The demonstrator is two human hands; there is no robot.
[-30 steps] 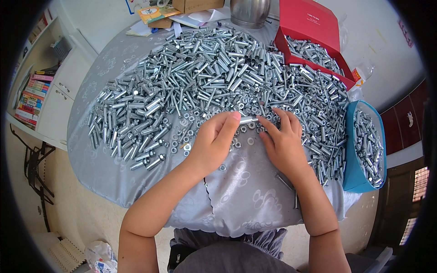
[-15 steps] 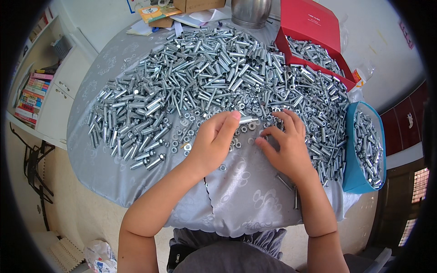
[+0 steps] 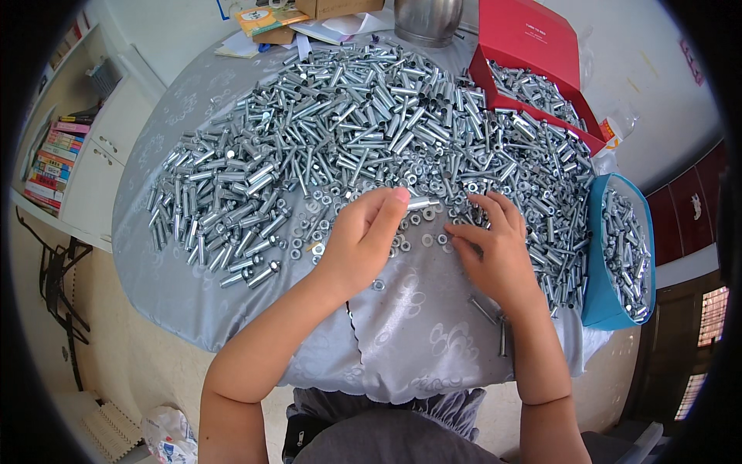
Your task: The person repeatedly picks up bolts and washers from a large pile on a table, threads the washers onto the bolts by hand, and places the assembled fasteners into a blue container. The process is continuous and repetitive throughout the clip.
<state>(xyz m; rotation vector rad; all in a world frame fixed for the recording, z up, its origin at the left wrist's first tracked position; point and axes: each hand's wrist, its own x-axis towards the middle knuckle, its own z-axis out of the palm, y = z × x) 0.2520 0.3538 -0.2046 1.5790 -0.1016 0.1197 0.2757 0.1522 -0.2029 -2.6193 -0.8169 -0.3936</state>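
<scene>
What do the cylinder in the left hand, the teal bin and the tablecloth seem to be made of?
Cylinder in the left hand: metal, probably plated steel; bright silvery glints.
Teal bin: perhaps plastic or coated board; its smooth, even colour leaves it open.
Tablecloth: grey fabric, satiny, likely synthetic; soft folds, sheen and a swirled pattern.

Silvery metal sleeve (image 3: 420, 203), slightly tilted, partly hidden
</scene>
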